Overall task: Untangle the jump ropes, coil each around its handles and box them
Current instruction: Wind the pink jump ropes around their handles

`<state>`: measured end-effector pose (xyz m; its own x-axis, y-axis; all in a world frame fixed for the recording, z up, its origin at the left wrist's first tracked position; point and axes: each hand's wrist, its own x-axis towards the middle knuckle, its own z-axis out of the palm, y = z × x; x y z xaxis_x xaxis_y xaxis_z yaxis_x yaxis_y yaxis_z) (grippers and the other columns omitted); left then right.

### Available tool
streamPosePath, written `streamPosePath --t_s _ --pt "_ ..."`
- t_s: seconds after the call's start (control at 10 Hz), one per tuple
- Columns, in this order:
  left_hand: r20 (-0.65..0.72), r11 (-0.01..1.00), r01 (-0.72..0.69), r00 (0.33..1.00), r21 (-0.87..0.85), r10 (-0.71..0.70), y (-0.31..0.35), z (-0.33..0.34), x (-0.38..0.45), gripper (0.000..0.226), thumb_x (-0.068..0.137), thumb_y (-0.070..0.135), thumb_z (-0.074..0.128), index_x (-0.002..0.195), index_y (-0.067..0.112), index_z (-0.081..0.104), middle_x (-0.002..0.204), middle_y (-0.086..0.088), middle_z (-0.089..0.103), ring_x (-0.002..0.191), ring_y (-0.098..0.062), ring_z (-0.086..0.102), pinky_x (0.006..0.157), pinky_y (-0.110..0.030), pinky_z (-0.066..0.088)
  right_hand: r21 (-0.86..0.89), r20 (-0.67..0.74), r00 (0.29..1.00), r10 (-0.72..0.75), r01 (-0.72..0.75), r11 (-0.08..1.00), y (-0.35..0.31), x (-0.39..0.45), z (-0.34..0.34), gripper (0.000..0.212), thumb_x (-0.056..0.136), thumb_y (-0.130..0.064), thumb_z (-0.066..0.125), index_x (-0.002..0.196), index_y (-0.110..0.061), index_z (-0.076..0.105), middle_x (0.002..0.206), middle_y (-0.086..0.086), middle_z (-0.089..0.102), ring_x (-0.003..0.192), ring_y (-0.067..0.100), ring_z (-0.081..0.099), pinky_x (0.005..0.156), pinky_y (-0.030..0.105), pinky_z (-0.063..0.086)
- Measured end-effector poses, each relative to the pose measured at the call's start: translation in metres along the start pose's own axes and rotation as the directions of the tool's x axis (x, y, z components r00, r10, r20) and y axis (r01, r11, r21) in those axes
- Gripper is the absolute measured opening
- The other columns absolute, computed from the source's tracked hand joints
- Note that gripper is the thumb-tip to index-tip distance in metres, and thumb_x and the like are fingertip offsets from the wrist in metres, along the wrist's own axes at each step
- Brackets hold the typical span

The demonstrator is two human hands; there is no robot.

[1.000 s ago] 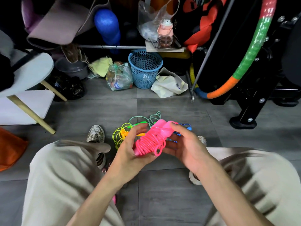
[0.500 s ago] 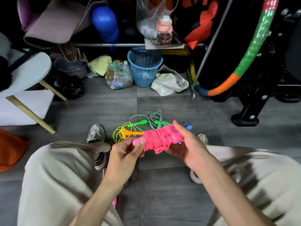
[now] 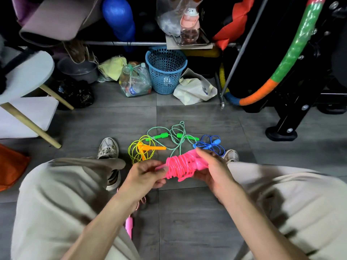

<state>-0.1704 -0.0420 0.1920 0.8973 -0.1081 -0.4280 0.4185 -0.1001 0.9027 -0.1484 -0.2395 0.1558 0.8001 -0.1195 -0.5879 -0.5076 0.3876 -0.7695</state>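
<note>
Grey tiled floor (image 3: 187, 212), blue basket (image 3: 166, 72) (perforated), white stool (image 3: 28, 76)

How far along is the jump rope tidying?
The pink rope looks almost fully coiled round its handles, gripped by the left hand and right hand. The yellow rope, green rope and blue rope lie loose on the floor. No box is visible.

The coiled jump rope (image 3: 181, 167) is hot pink. On the grey tiled floor (image 3: 197, 222) lie a neon yellow rope (image 3: 135, 153) with orange handles (image 3: 150, 147), a mint green twisted rope (image 3: 177, 136) with bright green handles (image 3: 159, 136), and a blue rope (image 3: 209, 144). The basket (image 3: 166, 72) is light blue, perforated with holes. The hoop (image 3: 293, 51) is banded green, orange, blue and red. The trousers (image 3: 56, 203) are beige.
</note>
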Motion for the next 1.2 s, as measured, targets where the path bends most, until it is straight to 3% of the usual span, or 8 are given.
streamPosePath --t_s 0.1,0.2,0.3,0.5,0.7,1.0,1.1,1.2 --pt "0.002 0.836 0.010 1.000 0.548 -0.014 -0.011 -0.004 0.025 0.031 0.084 0.033 0.071 0.113 0.026 0.060 0.103 0.006 0.062 0.098 -0.008 0.056 0.077 -0.016 0.040 -0.221 -0.064 0.997 0.037 -0.050 0.974 0.017 0.029 -0.013 0.018 0.078 -0.022 0.076 0.095 -0.016 0.073 0.092 0.011 0.071 0.077 0.025 0.065 0.082 0.050 0.055" --pt "0.023 0.842 0.053 0.997 0.536 -0.078 -0.019 -0.004 0.051 0.034 0.085 0.031 0.070 0.117 0.022 0.060 0.106 0.001 0.063 0.098 -0.012 0.058 0.079 -0.019 0.039 -0.420 -0.106 0.994 -0.035 -0.013 0.907 0.035 0.054 -0.022 0.010 0.079 -0.018 0.076 0.089 -0.018 0.074 0.087 0.007 0.070 0.084 0.022 0.064 0.088 0.050 0.055" --pt "0.013 0.902 0.167 0.982 0.399 -0.187 -0.052 -0.011 0.085 0.018 0.088 0.017 0.069 0.104 0.011 0.067 0.087 -0.003 0.064 0.078 -0.016 0.057 0.065 -0.018 0.044 -0.778 -0.026 0.998 -0.059 0.017 0.628 0.078 0.088 -0.035 0.015 0.084 -0.011 0.073 0.096 -0.002 0.074 0.093 0.015 0.072 0.085 0.015 0.059 0.079 0.026 0.049" --pt "-0.213 0.810 0.510 0.860 0.291 -0.464 -0.156 -0.051 0.118 0.021 0.091 0.008 0.062 0.070 0.011 0.061 0.044 0.008 0.056 0.050 -0.010 0.049 0.051 -0.020 0.039 -0.943 0.091 0.968 0.235 0.007 0.334 0.172 0.129 -0.066 0.012 0.083 -0.013 0.068 0.073 -0.019 0.067 0.077 0.009 0.067 0.076 0.018 0.063 0.071 0.030 0.052" --pt "-0.298 0.716 0.644 0.763 0.269 -0.574 -0.260 -0.069 0.119 0.011 0.086 0.020 0.067 0.089 0.010 0.068 0.067 -0.005 0.054 0.047 -0.011 0.044 0.041 -0.015 0.032 -0.989 0.147 0.866 0.477 0.113 0.099 0.218 0.150 -0.079 0.019 0.089 -0.017 0.057 0.099 -0.011 0.073 0.108 0.008 0.071 0.107 0.023 0.064 0.079 0.022 0.041" --pt "-0.245 0.311 0.724 0.551 0.616 -0.798 -0.382 -0.075 0.102 0.040 0.056 0.042 0.057 0.094 0.030 0.062 0.099 -0.001 0.065 0.092 -0.022 0.061 0.082 -0.031 0.053 -0.965 -0.253 0.946 0.203 -0.260 0.007 0.247 0.151 -0.087 0.043 0.090 -0.023 0.055 0.133 -0.021 0.051 0.135 0.006 0.053 0.126 0.028 0.048 0.102 0.033 0.038" --pt "-0.189 0.318 0.603 0.627 0.731 -0.756 -0.363 -0.066 0.100 0.058 0.072 0.028 0.061 0.129 0.032 0.053 0.125 -0.006 0.055 0.111 -0.024 0.054 0.091 -0.029 0.047 -0.956 -0.230 0.945 0.233 -0.264 0.131 0.251 0.156 -0.086 0.042 0.088 -0.022 0.058 0.129 -0.019 0.056 0.133 0.006 0.057 0.124 0.027 0.051 0.102 0.033 0.041" --pt "-0.204 0.383 0.552 0.728 0.741 -0.655 -0.336 -0.057 0.104 0.049 0.073 0.021 0.063 0.121 0.029 0.061 0.119 -0.006 0.062 0.103 -0.023 0.058 0.081 -0.027 0.050 -0.941 -0.232 0.942 0.243 -0.280 0.190 0.251 0.157 -0.085 0.037 0.086 -0.019 0.059 0.123 -0.014 0.061 0.127 0.007 0.062 0.120 0.026 0.056 0.098 0.030 0.044"
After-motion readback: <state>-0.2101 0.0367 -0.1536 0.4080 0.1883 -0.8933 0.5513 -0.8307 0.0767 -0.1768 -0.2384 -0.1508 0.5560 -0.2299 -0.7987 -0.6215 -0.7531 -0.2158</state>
